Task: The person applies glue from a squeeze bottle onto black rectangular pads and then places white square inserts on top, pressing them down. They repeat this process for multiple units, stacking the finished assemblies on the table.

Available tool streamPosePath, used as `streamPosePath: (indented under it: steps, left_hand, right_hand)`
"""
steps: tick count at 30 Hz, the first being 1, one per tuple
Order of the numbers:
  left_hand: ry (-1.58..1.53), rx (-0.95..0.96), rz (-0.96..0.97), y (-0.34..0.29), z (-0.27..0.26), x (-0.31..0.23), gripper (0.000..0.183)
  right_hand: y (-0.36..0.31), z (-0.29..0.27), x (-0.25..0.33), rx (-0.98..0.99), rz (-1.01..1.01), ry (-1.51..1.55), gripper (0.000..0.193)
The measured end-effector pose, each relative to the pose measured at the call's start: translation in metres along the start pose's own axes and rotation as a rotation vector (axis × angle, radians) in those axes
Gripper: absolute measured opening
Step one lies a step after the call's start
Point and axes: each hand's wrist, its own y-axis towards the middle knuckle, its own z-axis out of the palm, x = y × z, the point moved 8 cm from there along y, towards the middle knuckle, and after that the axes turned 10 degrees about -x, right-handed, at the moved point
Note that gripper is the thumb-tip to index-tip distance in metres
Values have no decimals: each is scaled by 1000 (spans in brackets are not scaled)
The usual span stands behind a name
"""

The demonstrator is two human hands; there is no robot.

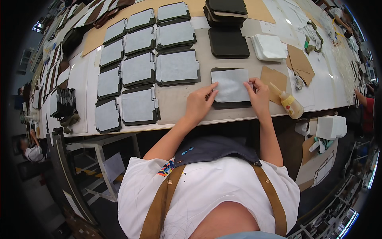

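Note:
A pale grey-white sheet (230,85) lies over a dark rectangular panel (232,105) near the table's front edge. The sheet's left edge is pinched between the thumb and fingers of my left hand (200,102). At its right edge, my right hand (260,95) pinches it with thumb and forefinger. Dark strips of the panel show above and below the sheet. Just right of my right hand, a squeeze bottle (292,105) with yellowish contents and a pointed nozzle lies tilted beside brown card pieces (274,81).
Several stacks of dark panels topped with pale sheets (175,65) stand in rows to the left. Beyond my hands are a dark panel pile (229,43), a taller dark stack (226,12) and a white sheet stack (268,47). A black bundle (63,102) sits far left.

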Motion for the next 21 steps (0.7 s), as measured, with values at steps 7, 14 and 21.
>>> streamPosePath:
  steps: [7,14,21]
  left_hand:
    - [40,-22,84,1,-2,-6,29]
    - [53,-73,65,11,-14,-11,26]
    - [114,-111,261,14,-11,-26,23]
  right_hand:
    - [-1,1,-1,29,62,33,16]
    - [3,1,-8,31,113,146,18]
    - [19,-17,0,-2,103,166,18]
